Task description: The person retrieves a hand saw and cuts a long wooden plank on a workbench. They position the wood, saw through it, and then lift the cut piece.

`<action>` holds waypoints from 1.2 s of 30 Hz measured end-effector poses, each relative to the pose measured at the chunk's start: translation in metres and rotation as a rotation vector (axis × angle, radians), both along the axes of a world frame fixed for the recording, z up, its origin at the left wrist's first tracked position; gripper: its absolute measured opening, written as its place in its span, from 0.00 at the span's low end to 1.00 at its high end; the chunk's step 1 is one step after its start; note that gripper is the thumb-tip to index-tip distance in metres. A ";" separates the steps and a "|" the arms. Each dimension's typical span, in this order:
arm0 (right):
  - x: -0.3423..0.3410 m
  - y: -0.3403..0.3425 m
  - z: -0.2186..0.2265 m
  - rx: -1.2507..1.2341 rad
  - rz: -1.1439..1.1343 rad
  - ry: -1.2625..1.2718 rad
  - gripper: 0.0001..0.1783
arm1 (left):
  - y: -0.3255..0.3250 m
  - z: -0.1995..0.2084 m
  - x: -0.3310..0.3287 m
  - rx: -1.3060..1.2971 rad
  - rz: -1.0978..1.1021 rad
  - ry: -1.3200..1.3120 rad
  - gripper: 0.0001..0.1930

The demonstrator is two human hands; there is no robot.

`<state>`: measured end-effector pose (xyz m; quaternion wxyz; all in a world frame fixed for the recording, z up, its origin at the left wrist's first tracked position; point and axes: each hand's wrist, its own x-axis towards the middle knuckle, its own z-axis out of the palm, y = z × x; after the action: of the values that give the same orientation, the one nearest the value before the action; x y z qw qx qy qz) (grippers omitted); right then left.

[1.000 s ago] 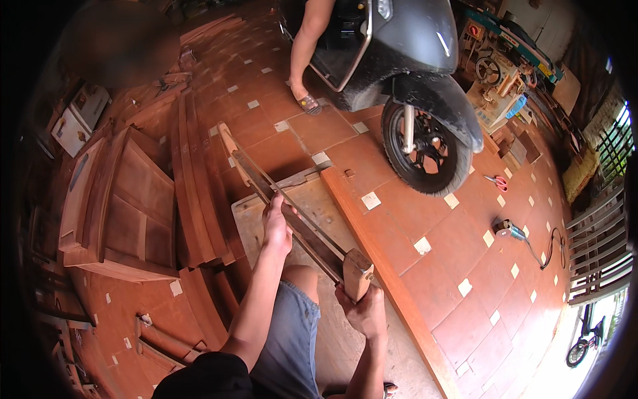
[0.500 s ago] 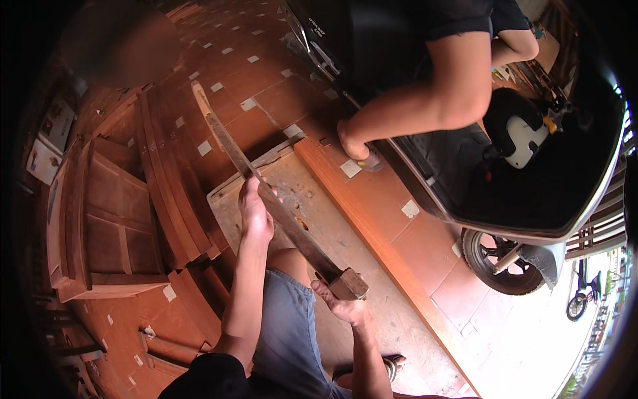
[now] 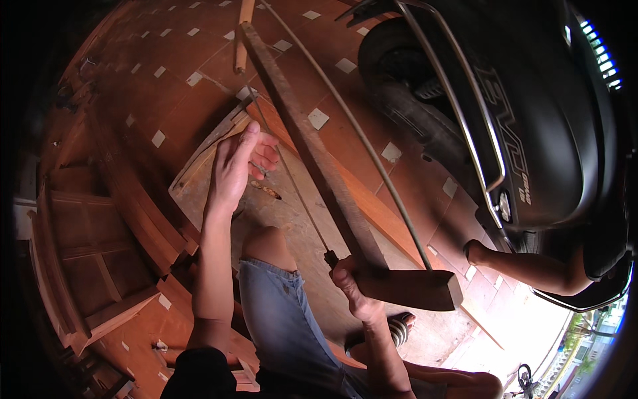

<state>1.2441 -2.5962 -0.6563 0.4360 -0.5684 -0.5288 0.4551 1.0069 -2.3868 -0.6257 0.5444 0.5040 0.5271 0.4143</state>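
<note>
A wooden frame saw (image 3: 312,149) slants across the view, its thin blade on the left side and a thin rod on the right of its central beam. My right hand (image 3: 359,296) is closed around the near end piece, a thick wooden arm, beside the knob at the blade's end. My left hand (image 3: 234,169) is beside the blade, thumb raised and fingers loosely curled but apart; whether the fingertips touch the blade I cannot tell. Beneath the saw lies a worn wooden board (image 3: 279,213), with a long orange-brown plank (image 3: 372,199) along its right side.
Stacked curved wooden boards (image 3: 133,199) and a panelled wooden piece (image 3: 83,229) stand at left. A black scooter (image 3: 551,126) is close on the right, with another person's leg (image 3: 525,269) beside it. My sandalled foot (image 3: 399,329) rests near the board.
The saw has turned from edge-on to show its whole frame. My left hand has let go of its middle. My view has shifted, and the scooter's rear now shows.
</note>
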 end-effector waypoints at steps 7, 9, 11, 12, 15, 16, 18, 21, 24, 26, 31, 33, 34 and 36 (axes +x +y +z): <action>0.000 -0.007 -0.004 0.022 -0.318 0.438 0.13 | 0.063 -0.140 0.008 0.571 -0.107 0.596 0.19; 0.002 -0.008 -0.010 0.043 -0.380 0.452 0.13 | 0.078 -0.161 0.026 0.760 -0.366 0.736 0.27; -0.002 -0.003 -0.014 0.029 -0.440 0.441 0.14 | 0.092 -0.181 0.036 0.876 -0.589 0.909 0.31; -0.003 -0.001 -0.017 0.022 -0.448 0.472 0.14 | 0.096 -0.189 0.038 0.841 -0.616 0.907 0.33; -0.009 -0.004 -0.026 -0.015 -0.493 0.521 0.17 | 0.099 -0.212 0.041 0.809 -0.642 0.888 0.35; -0.010 -0.005 -0.030 -0.012 -0.484 0.561 0.16 | 0.098 -0.216 0.042 0.841 -0.607 0.880 0.35; -0.011 -0.009 -0.037 -0.007 -0.466 0.643 0.14 | 0.096 -0.225 0.042 0.895 -0.564 0.881 0.36; -0.012 -0.010 -0.042 -0.025 -0.443 0.659 0.15 | 0.099 -0.231 0.042 0.941 -0.542 0.906 0.38; -0.017 -0.008 -0.039 -0.031 -0.439 0.634 0.16 | 0.099 -0.234 0.043 0.951 -0.526 0.921 0.39; -0.017 -0.006 -0.037 -0.032 -0.435 0.653 0.17 | 0.100 -0.235 0.044 0.959 -0.518 0.909 0.39; -0.016 -0.008 -0.036 -0.033 -0.438 0.655 0.17 | 0.099 -0.237 0.045 0.942 -0.513 0.920 0.37; -0.017 -0.007 -0.036 -0.031 -0.439 0.641 0.18 | 0.100 -0.236 0.045 0.956 -0.512 0.922 0.37; -0.017 -0.008 -0.037 -0.036 -0.437 0.638 0.18 | 0.100 -0.237 0.045 0.961 -0.512 0.923 0.38; -0.016 -0.009 -0.037 -0.044 -0.432 0.634 0.17 | 0.100 -0.237 0.044 0.976 -0.509 0.932 0.38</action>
<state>1.2279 -2.6051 -0.6929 0.6516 -0.5070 -0.2258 0.5171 1.0507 -2.2865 -0.8627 0.0554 0.9214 0.3256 0.2047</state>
